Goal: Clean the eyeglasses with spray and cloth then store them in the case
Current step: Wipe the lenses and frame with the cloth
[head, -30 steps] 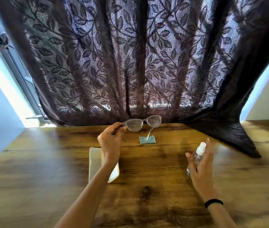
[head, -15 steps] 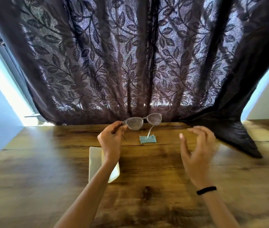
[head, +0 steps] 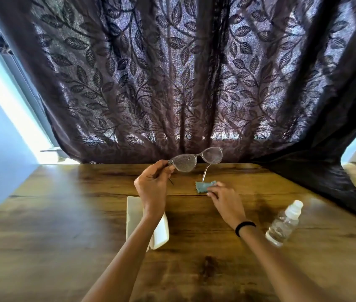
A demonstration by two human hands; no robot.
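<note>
Head view: left grip (head: pixel 153 184) holds the eyeglasses (head: pixel 183 164) by one temple, centre frame, leaving both lenses exposed; right grip (head: pixel 223 197) pinches the cloth (head: pixel 203 186) on the counter (head: pixel 63 214), presumably for wiping.

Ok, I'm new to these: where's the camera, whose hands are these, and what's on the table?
No machine here: one wide-angle camera on a person's head looks down at their bare hands. The left hand holds the eyeglasses by one corner above the wooden table. The right hand has fingertips on a small blue cloth; whether they grip it is unclear. A spray bottle stands at the right, and a white case lies partly under the left forearm. A dark curtain hangs behind.
</note>
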